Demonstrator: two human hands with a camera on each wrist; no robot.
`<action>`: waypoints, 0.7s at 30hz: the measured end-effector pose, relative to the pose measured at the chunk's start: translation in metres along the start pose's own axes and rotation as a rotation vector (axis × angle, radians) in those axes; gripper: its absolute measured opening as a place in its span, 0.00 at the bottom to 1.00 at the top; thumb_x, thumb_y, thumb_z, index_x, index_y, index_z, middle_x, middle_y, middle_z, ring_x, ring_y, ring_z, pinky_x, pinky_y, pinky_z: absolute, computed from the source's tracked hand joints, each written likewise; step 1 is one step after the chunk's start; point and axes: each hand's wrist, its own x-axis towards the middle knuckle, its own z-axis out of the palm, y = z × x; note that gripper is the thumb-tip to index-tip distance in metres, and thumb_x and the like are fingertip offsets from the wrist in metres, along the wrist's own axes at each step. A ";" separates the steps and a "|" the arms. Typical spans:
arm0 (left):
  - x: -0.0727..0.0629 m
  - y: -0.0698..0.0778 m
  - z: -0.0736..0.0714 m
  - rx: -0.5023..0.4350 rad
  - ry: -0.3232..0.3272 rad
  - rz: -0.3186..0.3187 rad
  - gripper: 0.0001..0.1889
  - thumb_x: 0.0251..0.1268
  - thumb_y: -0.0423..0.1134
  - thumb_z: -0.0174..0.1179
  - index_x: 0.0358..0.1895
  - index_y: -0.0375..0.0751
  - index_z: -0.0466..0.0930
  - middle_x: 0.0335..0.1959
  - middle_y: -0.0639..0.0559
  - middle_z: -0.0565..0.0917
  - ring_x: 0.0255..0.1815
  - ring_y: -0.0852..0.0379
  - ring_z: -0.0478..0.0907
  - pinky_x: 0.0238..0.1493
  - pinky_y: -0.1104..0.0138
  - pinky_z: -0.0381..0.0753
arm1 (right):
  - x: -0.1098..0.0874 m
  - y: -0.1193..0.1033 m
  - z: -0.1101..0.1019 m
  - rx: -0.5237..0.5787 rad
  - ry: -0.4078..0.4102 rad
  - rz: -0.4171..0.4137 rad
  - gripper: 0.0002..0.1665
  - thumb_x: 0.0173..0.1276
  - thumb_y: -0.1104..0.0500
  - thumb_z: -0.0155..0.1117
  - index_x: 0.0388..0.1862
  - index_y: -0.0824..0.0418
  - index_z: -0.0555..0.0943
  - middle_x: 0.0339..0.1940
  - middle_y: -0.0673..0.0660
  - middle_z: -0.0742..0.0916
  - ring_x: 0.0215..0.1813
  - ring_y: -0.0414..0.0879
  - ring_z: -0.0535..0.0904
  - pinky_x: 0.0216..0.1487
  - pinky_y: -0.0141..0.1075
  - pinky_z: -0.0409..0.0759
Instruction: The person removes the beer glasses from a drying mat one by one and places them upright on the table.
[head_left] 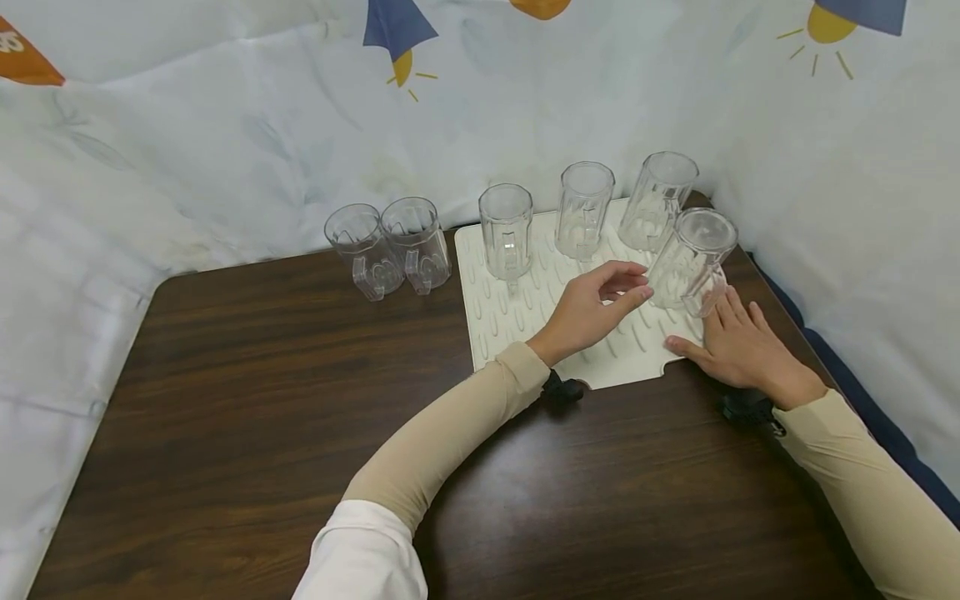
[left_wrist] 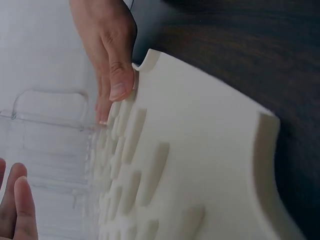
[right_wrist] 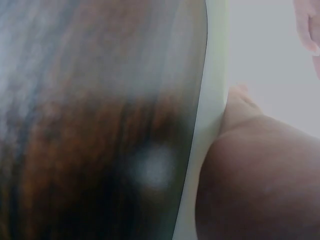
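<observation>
Mug (head_left: 684,265) stands near the mat (head_left: 621,365)'s right edge, left grip (head_left: 596,303) loosely parted, right grip (head_left: 742,343) flat.

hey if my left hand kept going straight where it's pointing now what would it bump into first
Most likely the nearest clear mug, on the right side of the white ridged mat. Your left hand looks very close to it, but depth is unclear, so they might be touching.

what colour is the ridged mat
The ridged mat is cream, shown best in the left wrist view.
</observation>
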 end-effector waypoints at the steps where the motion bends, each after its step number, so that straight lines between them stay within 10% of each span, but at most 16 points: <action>1: 0.001 0.000 0.002 0.005 -0.012 -0.002 0.21 0.77 0.48 0.60 0.67 0.45 0.78 0.59 0.50 0.87 0.57 0.63 0.85 0.57 0.79 0.82 | 0.000 0.000 0.000 -0.001 0.001 0.000 0.67 0.77 0.25 0.43 0.78 0.85 0.40 0.81 0.82 0.39 0.83 0.78 0.33 0.80 0.77 0.35; 21: 0.021 0.001 0.035 -0.071 -0.105 -0.114 0.26 0.78 0.52 0.58 0.74 0.49 0.73 0.69 0.57 0.82 0.66 0.68 0.81 0.60 0.82 0.80 | -0.001 -0.001 0.001 0.005 0.006 -0.008 0.68 0.77 0.24 0.41 0.79 0.84 0.41 0.81 0.82 0.39 0.84 0.78 0.33 0.79 0.77 0.35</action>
